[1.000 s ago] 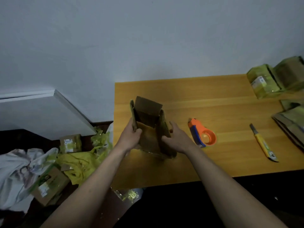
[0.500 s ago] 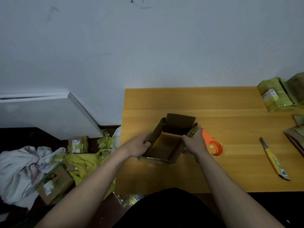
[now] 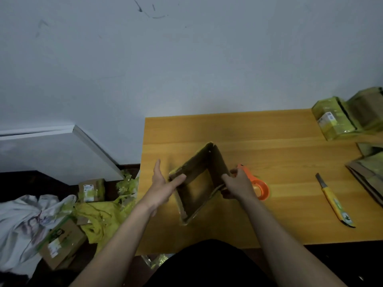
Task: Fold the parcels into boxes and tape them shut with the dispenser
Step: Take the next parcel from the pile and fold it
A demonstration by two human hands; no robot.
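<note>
From the head view, you are in the folding step. You hold one cardboard box point(image 3: 202, 181) up over the tabletop point(image 3: 269, 146), in the middle and a bit to the left. It is opened into a tube shaped like a diamond, and you can see the wood right through it, so no end is shut yet.

Your left hand point(image 3: 163, 185) rests against the box's left wall with straight fingers spread apart. It is not wrapped round anything. Your right hand point(image 3: 238, 184) pinches the box's right corner, its fingers curled tight on the cardboard.

I think your next move is to square the tube up, fold the end flaps in and hold them flat. Then you need the orange tape dispenser point(image 3: 258, 186). It lies on the tabletop just behind your right hand, so that hand must let go of the box to pick it up. The other hand will have to keep the flaps down.

Now count. One box is in your hands. There is one tape dispenser. One yellow knife point(image 3: 334, 200) lies to the right. Far right sit two taped parcels point(image 3: 331, 123), and below them a pile of flat cardboard point(image 3: 366, 172) that I cannot count. On the floor at the left you can see two more small boxes point(image 3: 91, 189), yellow wrapping point(image 3: 99, 214) and a white cloth point(image 3: 22, 220).
</note>
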